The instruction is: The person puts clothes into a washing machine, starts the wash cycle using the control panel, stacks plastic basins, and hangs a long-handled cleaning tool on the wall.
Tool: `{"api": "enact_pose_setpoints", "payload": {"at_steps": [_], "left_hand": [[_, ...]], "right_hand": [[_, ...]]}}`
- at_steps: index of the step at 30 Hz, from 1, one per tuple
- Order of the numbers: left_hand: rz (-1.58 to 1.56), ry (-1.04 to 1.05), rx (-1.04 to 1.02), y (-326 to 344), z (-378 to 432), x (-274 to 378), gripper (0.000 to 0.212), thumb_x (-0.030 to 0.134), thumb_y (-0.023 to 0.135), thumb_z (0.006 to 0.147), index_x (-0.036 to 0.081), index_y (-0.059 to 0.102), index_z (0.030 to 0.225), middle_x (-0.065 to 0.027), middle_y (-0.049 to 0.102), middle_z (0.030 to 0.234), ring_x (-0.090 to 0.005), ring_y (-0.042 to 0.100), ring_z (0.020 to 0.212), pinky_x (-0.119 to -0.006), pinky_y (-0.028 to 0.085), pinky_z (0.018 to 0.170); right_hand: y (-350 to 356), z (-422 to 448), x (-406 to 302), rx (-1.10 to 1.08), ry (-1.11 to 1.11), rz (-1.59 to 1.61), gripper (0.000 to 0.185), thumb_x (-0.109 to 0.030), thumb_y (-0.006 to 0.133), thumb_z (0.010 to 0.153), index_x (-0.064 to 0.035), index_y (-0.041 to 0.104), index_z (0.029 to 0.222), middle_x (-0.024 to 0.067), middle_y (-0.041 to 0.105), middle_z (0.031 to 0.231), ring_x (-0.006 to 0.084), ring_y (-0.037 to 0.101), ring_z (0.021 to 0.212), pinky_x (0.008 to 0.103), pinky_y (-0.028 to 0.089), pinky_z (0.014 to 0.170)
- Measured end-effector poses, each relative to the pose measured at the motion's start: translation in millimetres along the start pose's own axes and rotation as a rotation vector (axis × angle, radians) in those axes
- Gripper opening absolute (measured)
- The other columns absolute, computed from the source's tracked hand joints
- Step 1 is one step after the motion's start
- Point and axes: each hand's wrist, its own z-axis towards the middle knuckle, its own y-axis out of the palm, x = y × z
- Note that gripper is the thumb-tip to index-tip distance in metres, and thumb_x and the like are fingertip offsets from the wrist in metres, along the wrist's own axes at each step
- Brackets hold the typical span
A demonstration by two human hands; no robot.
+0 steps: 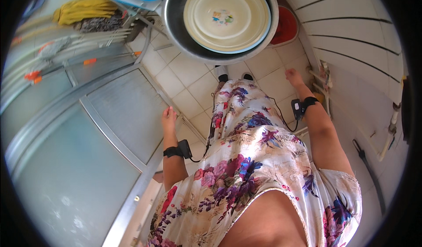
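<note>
My left hand (168,112) hangs beside the frosted door panel (128,111), its fingers loosely curled with nothing visible in them. On the other side, my right hand (294,77) is held above the floor tiles, fingers loosely bent and holding nothing that shows. Both hands are apart from the large metal basin (211,59) in front of me. Inside it sit nested plastic basins; the cream top one (201,32) has a cartoon print on its bottom. Each forearm wears a black strap with a small cabled device (185,149).
A red basin (286,26) lies beyond the metal one. Mops with yellow strands (85,9) and grey strands hang at the left. Pipes (326,95) run along the right wall, where a folded umbrella (372,174) appears to hang. A white slatted surface (349,26) stands front right.
</note>
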Motion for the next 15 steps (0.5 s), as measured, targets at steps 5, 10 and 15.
{"api": "enact_pose_setpoints", "payload": {"at_steps": [5,10,15], "left_hand": [[-0.069,-0.086,0.06,-15,-36,-43,0.046,0.037,0.057,0.083,0.003,0.05,0.112,-0.0047,0.055,0.103,-0.0137,0.055,0.086,-0.028,0.042,0.075],[-0.269,-0.111,0.129,-35,-75,-99,0.048,0.038,0.059,0.082,0.005,0.049,0.116,-0.0041,0.055,0.109,-0.0151,0.054,0.091,-0.031,0.042,0.081],[-0.322,-0.159,0.273,-43,-120,-123,0.045,0.039,0.06,0.08,0.006,0.052,0.11,-0.0032,0.056,0.101,-0.0121,0.055,0.083,-0.025,0.041,0.068]], "right_hand": [[-4,48,11,-0.136,-0.157,-0.177,0.018,-0.019,0.054,0.081,-0.0023,0.057,0.087,0.0085,0.062,0.074,0.0156,0.058,0.062,0.028,0.046,0.058],[18,38,-68,-0.512,-0.064,-0.14,0.019,-0.017,0.052,0.084,0.001,0.056,0.09,0.0089,0.061,0.079,0.0164,0.058,0.067,0.027,0.048,0.063],[66,45,-159,-0.728,-0.434,0.067,0.025,-0.022,0.055,0.084,0.0022,0.054,0.092,0.0075,0.061,0.082,0.0128,0.058,0.068,0.026,0.047,0.063]]}}
